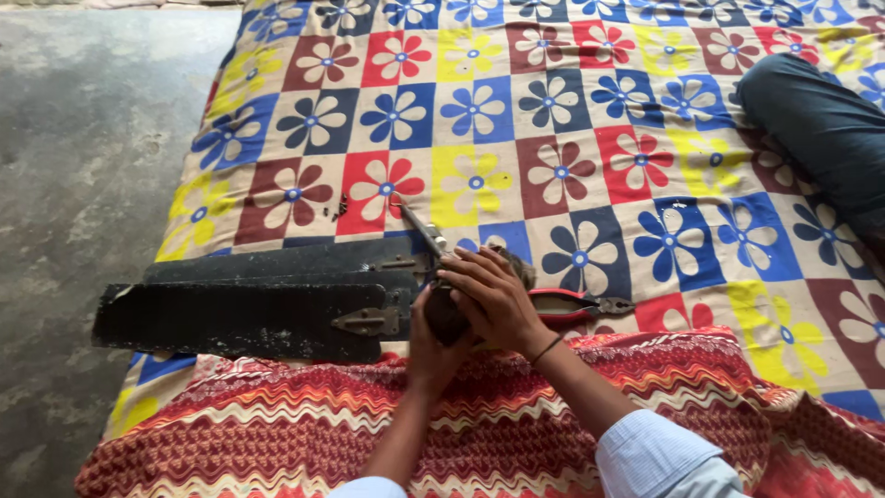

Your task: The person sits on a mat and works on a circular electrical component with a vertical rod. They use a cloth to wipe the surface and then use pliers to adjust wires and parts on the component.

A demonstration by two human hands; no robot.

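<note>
Head view is showing both hands on a dark fan hub (447, 309) beside black blades (249, 314): left hand (431, 346) is gripping it underneath, right hand (493, 295) is lying half-open on top. Small screws (339, 207) nearby are risking getting lost on the patterned sheet (590, 129).

Floor (83, 138): grey concrete, mottled and stained, along the left edge. Flower-print sheet (572, 120) in red, blue, yellow and brown squares covers the rest, reaching the top edge. Red zigzag-patterned cloth (277, 433) overlaps its near edge. Daylight even, soft; no hard shadows.
</note>
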